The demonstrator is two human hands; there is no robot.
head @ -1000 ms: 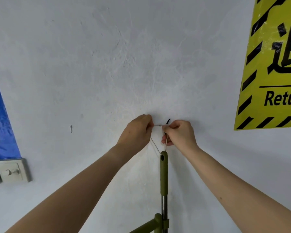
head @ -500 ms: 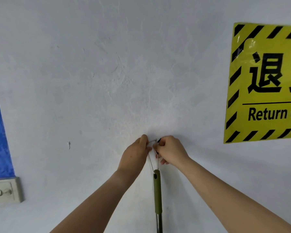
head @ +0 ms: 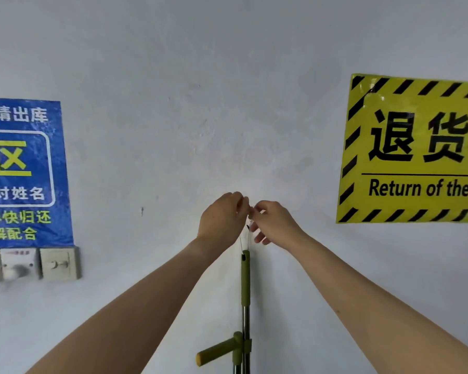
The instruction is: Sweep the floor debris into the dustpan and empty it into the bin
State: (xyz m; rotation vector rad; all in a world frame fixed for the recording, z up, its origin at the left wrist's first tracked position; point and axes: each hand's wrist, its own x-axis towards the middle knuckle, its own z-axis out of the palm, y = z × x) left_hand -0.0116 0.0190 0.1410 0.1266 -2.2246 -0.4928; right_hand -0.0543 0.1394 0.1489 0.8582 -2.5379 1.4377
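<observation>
both hands pinch broom's hanging string.

A wall is faced, and everything is set on or against it. A handle is hung upright against the wall low at centre, with a string run up from its top. The left hand and right hand are met just above the handle, fingertips near each other. A side grip is projected leftward from the handle near the bottom edge. One sign is fixed at the left edge, with switches directly below it. Another sign is fixed at the right edge.
</observation>
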